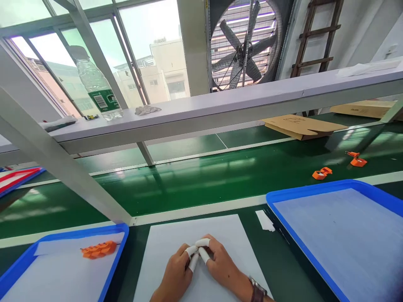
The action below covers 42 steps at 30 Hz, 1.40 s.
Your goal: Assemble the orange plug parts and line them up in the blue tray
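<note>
Over a white sheet on the dark green table, my left hand and my right hand meet at the fingertips. White covers wrap the thumb and a finger of each hand. Both hands are closed in a pinch; anything between the tips is too small or hidden to make out. To the left, an orange segmented piece lies in a blue-rimmed tray lined with white.
On the right sits a larger blue-rimmed tray, with a torn white paper scrap beside it. Two small orange pieces rest on the green belt. A slanting white post rises at left; a plastic bottle stands on the shelf.
</note>
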Each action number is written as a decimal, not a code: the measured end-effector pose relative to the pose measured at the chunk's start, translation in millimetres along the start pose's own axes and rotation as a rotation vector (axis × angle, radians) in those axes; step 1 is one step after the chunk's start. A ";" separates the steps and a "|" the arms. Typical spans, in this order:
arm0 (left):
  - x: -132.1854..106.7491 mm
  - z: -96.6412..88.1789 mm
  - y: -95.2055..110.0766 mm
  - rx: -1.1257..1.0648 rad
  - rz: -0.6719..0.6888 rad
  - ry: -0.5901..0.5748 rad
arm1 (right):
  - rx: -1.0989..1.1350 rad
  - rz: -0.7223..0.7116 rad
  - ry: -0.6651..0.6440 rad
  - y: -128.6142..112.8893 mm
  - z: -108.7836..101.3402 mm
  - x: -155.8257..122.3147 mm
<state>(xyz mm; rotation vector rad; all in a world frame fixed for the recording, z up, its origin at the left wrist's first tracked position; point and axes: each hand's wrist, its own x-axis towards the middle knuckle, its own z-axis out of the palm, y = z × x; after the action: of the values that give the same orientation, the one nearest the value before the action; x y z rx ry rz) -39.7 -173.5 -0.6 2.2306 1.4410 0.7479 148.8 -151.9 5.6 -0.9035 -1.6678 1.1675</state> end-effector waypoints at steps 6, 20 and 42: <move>-5.5 -7.2 0.9 -0.019 -0.023 -0.016 | 0.031 0.054 -0.072 7.0 1.8 9.6; -7.1 9.3 -22.6 0.080 0.063 0.030 | 0.009 0.143 -0.110 1.2 2.1 8.0; -5.5 -2.6 -9.4 0.170 0.090 -0.009 | -0.383 -0.026 -0.176 -6.6 -13.2 12.7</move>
<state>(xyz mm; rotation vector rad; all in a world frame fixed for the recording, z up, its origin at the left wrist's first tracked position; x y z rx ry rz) -49.9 -174.7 -5.3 2.4374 1.4578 0.6647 156.3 -138.2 17.3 -1.0307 -2.0860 0.9465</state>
